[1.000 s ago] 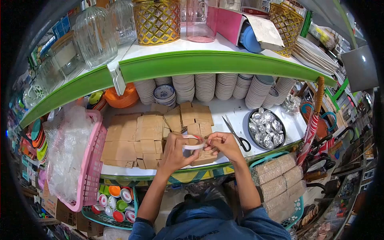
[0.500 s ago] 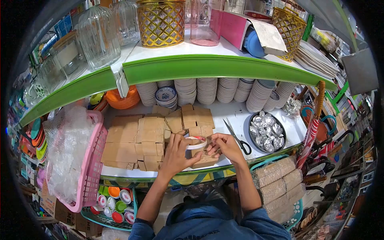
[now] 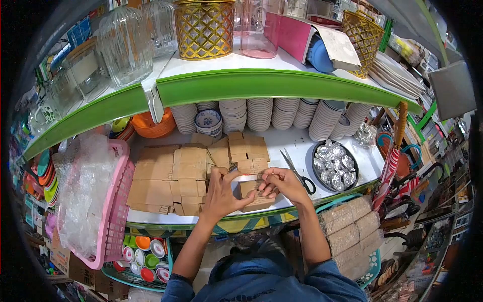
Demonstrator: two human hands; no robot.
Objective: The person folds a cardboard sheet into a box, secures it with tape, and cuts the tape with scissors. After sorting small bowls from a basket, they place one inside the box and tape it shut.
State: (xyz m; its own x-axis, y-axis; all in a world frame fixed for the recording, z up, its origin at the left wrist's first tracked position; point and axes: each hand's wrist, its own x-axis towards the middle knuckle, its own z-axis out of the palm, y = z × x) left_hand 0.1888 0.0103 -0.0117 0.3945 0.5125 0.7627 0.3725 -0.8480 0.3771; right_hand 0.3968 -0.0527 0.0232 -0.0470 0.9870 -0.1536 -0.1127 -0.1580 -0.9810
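Between my two hands is a roll of clear tape (image 3: 245,178), seen nearly edge-on. My left hand (image 3: 221,194) has its fingers closed on the roll's left side, thumb stretched toward the right. At the roll's right side, my right hand (image 3: 282,185) pinches with thumb and index finger; what it holds there is too small to make out. Below the hands lies a small cardboard piece (image 3: 255,197). Flattened cardboard pieces (image 3: 153,176) cover the shelf to the left. Black-handled scissors (image 3: 297,172) lie open to the right of my right hand.
A dark round tray (image 3: 335,165) of foil-like silver pieces stands right of the scissors. Stacked bowls (image 3: 259,113) line the back. A pink basket (image 3: 118,186) with bubble wrap is at left. The green-edged upper shelf (image 3: 282,84) overhangs the work surface.
The tape roll has tilted from a visible ring to a nearly edge-on view. My left hand's fingers have shifted slightly with it, and my right hand stays close beside it.
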